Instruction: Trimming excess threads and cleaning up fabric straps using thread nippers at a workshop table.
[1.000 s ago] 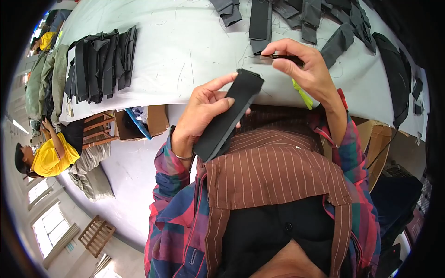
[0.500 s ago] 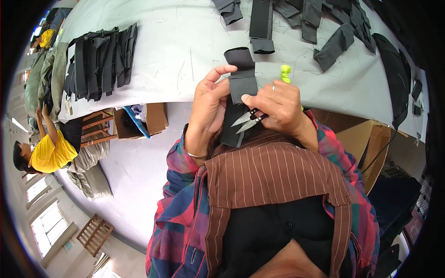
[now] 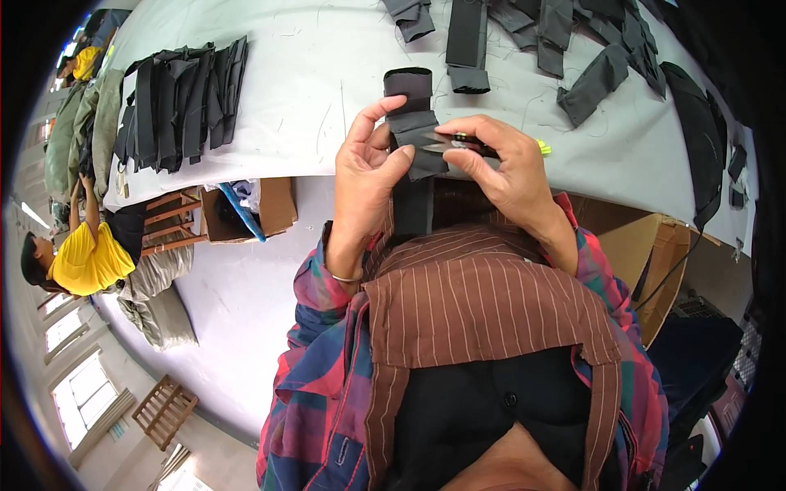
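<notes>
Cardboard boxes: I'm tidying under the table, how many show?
2. One open cardboard box under the table's left part, by a wooden stool; a second box at right. Others may be hidden.

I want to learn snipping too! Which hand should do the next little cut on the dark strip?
Probably the right hand: it already holds the small snips, blades touching the dark fabric strip. The left hand pinches that strip, so it looks better placed for steadying.

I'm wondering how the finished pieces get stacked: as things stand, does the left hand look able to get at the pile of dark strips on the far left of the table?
Probably not at once. The left hand is pinching the dark strip, and the pile of dark strips lies well off to its left, though bare table lies between.
</notes>
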### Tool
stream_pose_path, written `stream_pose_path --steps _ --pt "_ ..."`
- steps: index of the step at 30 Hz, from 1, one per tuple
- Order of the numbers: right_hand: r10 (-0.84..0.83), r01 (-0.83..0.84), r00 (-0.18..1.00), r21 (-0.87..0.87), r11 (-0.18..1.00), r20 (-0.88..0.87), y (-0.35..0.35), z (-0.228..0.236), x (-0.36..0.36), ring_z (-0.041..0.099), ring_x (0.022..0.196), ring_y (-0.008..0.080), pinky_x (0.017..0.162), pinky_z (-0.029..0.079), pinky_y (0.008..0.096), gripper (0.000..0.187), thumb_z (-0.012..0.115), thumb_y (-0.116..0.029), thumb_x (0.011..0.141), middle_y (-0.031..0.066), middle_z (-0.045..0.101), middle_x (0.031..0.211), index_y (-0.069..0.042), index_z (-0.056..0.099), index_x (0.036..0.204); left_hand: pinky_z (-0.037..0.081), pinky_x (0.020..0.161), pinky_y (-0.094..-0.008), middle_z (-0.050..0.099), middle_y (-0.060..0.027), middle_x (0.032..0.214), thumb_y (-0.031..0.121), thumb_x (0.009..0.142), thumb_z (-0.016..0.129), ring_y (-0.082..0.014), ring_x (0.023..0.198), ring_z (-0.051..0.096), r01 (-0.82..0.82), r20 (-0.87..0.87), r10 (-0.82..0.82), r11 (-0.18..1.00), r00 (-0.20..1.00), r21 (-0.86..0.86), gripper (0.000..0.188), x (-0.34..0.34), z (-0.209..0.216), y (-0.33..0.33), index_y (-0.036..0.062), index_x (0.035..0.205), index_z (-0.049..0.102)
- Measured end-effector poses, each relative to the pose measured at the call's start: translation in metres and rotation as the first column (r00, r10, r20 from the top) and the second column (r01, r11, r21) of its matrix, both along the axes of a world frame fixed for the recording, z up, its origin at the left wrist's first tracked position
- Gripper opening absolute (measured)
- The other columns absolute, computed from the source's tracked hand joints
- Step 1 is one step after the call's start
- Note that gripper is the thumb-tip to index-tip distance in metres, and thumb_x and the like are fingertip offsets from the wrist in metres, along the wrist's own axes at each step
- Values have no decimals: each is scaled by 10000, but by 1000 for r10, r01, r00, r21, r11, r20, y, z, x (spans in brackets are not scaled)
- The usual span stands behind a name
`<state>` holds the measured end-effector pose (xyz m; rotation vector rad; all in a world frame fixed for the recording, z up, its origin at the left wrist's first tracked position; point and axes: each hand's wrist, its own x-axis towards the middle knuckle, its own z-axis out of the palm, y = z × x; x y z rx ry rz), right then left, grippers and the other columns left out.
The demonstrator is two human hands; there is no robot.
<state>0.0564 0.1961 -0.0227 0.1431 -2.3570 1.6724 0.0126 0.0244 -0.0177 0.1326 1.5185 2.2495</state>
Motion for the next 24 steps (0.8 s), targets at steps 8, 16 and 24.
stream_pose_path --steps 8,16,24 --pt "-91 121 983 195 973 -158 -4 -6 -11 583 632 243 580 438 341 121 711 -194 769 45 638 698 -100 689 842 442 809 -202 602 -76 1103 -128 782 509 -86 976 568 36 -73 -46 991 996 -130 523 3 -1 1 1 1288 470" --pt "-89 135 976 236 962 -197 -5 -6 -14 567 611 231 579 418 345 99 704 -204 775 32 629 680 -116 681 813 430 801 -193 591 -70 1117 -124 772 497 -73 970 551 54 -81 -64 991 995 -120 521 2 -1 2 -12 1280 479" --pt "-94 147 977 283 948 -194 1 -4 -15 571 616 216 594 422 341 96 715 -196 765 14 633 683 -118 678 806 429 780 -184 589 -72 1119 -123 755 493 -65 948 550 44 -49 -49 993 998 -112 517 0 -1 2 -23 1263 496"
